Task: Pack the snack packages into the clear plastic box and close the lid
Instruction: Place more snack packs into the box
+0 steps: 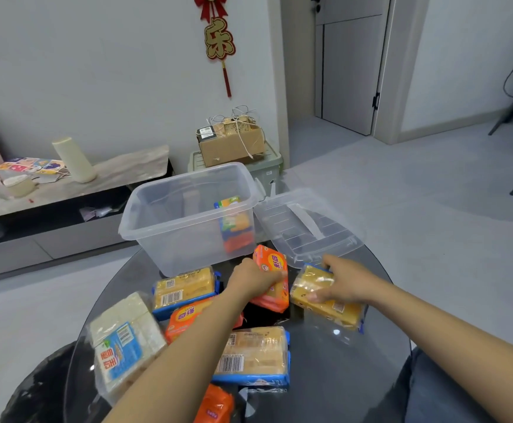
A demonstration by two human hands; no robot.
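Note:
The clear plastic box (169, 239) stands open at the far side of a round glass table (356, 346), with a few snack packages (236, 227) stacked against its right wall. Its lid (307, 227) lies to the right of it. My left hand (253, 277) grips an orange package (272, 277) just in front of the box. My right hand (345, 282) holds a yellow package (325, 299) on the table near the lid. Several more packages lie closer to me: a yellow one (185, 290), an orange one (188, 319), a white and blue one (127, 340), another yellow one (255, 355).
One more orange package (215, 406) lies at the table's near edge. A low marble cabinet (111, 175) with a cream cylinder (75, 160) runs along the left wall. A cardboard box (230, 141) sits on a green bin behind the clear box. Grey floor lies to the right.

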